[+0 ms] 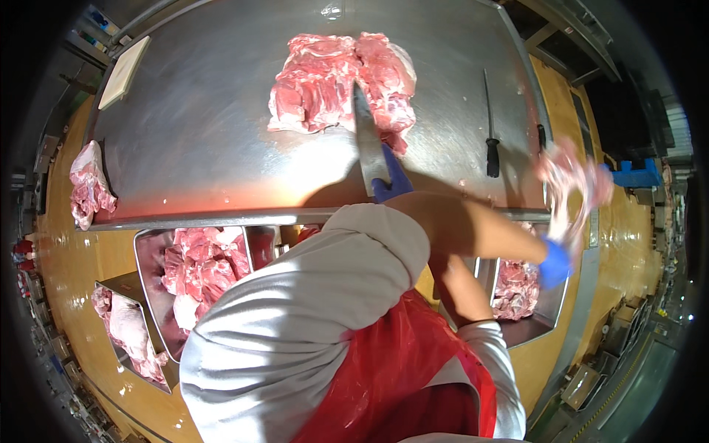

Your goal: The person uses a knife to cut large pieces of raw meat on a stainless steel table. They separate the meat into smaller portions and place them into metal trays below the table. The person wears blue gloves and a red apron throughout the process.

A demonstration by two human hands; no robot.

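A boned-out slab of pink meat [314, 81] lies spread on the steel table, a cleft running down it. In that cleft rests the tip of a broad-bladed knife [367, 140]. My right hand [393, 179], in a blue glove, is closed on the knife near the table's front edge; its handle is hidden. Crossing over the right arm, my left forearm reaches to the right. My left hand [554, 266], also blue-gloved, grips a bone with meat on it [572, 184], held up beyond the table's right edge; both are smeared by motion.
A sharpening steel [492, 136] lies at the table's right, a white board [124, 72] at the far left. A piece of meat [91, 184] hangs over the left corner. Below the front edge stand a left tray [140, 255], a right tray [546, 328] and a bin [122, 284], all with meat.
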